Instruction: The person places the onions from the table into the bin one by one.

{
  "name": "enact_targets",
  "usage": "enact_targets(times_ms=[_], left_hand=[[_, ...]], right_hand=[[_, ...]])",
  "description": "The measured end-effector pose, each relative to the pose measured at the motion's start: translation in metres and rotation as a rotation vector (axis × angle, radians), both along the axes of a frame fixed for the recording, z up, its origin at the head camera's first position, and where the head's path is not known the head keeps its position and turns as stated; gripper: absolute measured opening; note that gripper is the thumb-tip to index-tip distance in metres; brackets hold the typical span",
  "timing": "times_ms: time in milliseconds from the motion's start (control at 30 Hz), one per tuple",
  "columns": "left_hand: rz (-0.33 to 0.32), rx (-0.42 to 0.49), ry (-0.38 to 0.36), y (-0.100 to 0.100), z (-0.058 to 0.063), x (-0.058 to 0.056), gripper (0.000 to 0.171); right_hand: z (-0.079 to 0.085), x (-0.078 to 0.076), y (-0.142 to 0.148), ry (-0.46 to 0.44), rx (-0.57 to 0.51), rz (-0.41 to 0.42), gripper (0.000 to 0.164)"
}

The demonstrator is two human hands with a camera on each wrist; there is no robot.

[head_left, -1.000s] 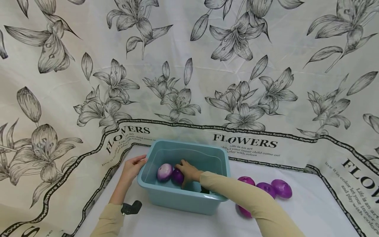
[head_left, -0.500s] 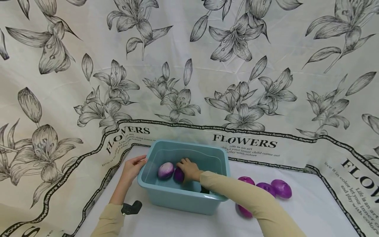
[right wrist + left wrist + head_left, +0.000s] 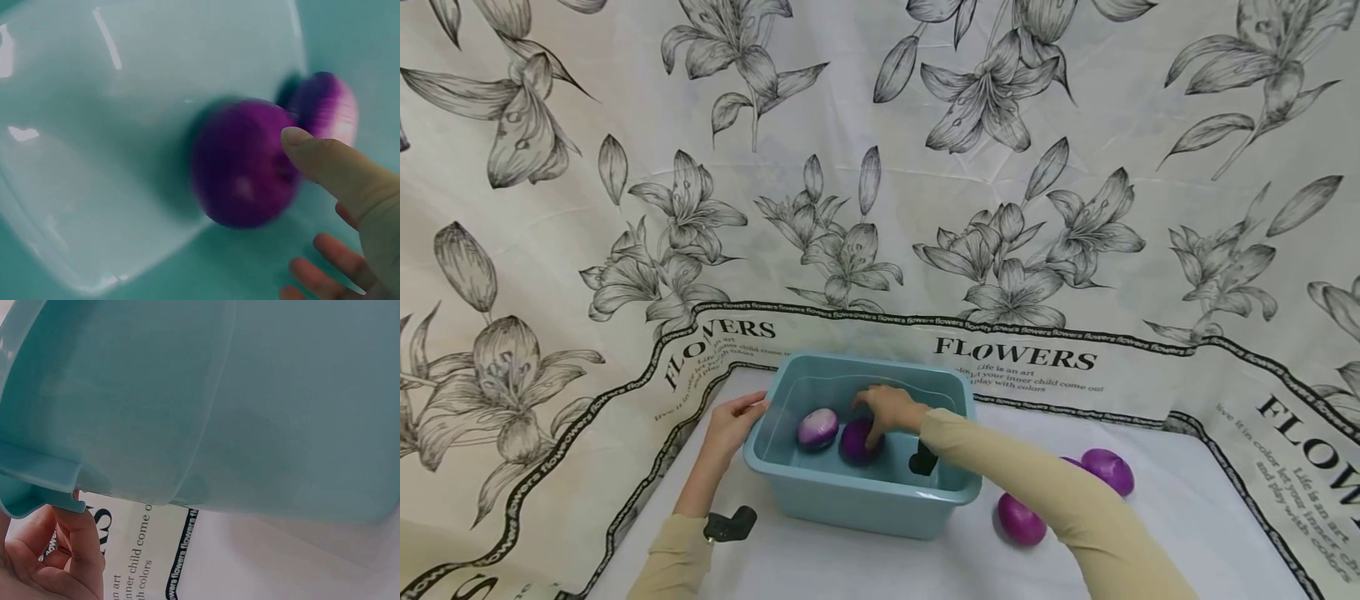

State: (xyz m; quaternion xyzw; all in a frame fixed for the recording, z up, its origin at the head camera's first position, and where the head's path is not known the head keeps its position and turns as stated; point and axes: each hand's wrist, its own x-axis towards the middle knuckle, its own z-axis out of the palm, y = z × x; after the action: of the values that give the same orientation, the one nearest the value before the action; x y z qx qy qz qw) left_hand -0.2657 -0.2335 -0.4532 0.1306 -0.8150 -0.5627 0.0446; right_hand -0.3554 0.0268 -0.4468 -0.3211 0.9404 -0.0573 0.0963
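Note:
A blue-green plastic bin [image 3: 865, 512] stands on the white-covered table. Inside lie two purple onions: a pale-sided one [image 3: 817, 428] on the left and a darker one [image 3: 856, 443] beside it. Above the darker onion is my right hand [image 3: 891, 408], reaching into the bin. In the right wrist view its fingers [image 3: 340, 262] are spread and apart from that onion [image 3: 240, 165], while the thumb overlaps its edge; contact cannot be told. My left hand [image 3: 730, 429] grips the bin's left rim, its fingers [image 3: 81, 544] curled under the lip in the left wrist view.
Right of the bin, onions lie on the table: one [image 3: 1022, 520] near the forearm, another [image 3: 1108, 472] farther right, and one partly hidden by the sleeve [image 3: 1022, 467]. A flower-printed cloth [image 3: 850, 208] hangs behind. Black wrist devices [image 3: 732, 524] are on both arms.
My right hand has loosened from the darker onion and lifted back to the right, its fingers spreading. The onion stays in the bin. My left hand keeps its place on the rim.

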Motion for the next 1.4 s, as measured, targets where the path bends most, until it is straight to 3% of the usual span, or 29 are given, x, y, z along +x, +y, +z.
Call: enact_targets(times_ms=[367, 600, 833, 967, 1167, 1400], left_hand=[[-0.013, -0.004, -0.011, -0.002, 0.0, 0.001, 0.041], [-0.012, 0.0, -0.011, 0.0, 0.001, 0.003, 0.042], [-0.009, 0.01, -0.024, 0.001, 0.002, 0.003, 0.043], [-0.019, 0.01, -0.026, 0.001, 0.003, 0.004, 0.043], [-0.029, 0.008, -0.019, 0.0, 0.002, 0.003, 0.043], [-0.012, 0.027, -0.029, 0.001, 0.001, 0.002, 0.043]], right_hand=[[0.046, 0.009, 0.024, -0.027, -0.084, 0.079, 0.058], [0.074, 0.029, 0.047, -0.016, -0.149, 0.1, 0.057], [0.091, 0.049, 0.07, 0.061, -0.24, 0.097, 0.051], [0.093, 0.056, 0.091, 0.075, -0.355, 0.063, 0.049], [0.084, 0.067, 0.124, 0.094, -0.49, -0.055, 0.045], [0.066, 0.082, 0.157, 0.213, -0.569, -0.143, 0.04]])
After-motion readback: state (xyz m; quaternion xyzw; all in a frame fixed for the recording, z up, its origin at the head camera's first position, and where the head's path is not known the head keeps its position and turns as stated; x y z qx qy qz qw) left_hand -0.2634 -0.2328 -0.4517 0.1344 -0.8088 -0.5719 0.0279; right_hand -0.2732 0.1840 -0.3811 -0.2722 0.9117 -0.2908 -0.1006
